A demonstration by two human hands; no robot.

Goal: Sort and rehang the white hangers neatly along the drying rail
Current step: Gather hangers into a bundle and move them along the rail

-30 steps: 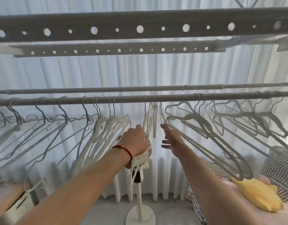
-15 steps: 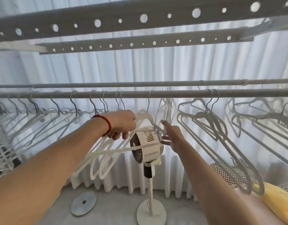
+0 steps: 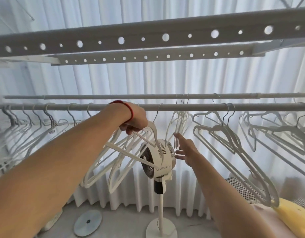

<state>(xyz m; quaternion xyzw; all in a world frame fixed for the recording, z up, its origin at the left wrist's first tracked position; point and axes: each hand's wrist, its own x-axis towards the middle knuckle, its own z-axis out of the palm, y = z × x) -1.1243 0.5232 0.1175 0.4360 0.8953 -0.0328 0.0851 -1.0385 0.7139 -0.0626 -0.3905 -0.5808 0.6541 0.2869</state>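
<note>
Just below the near drying rail [image 3: 182, 107], the left hand [image 3: 135, 121], a red cord at its wrist, curls its fingers [image 3: 129, 130] around a white hanger [image 3: 145, 143] tilted off level, its hook near the rail. Beside it, more white hangers [image 3: 103, 165] dangle slanted. To the right, the right hand [image 3: 187, 149] reaches forward with fingers spread and empty, near a standing fan [image 3: 159, 157].

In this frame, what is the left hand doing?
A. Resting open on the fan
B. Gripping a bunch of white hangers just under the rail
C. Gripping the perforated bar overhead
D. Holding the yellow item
B: the left hand curls round the white hangers just below the rail.
</note>
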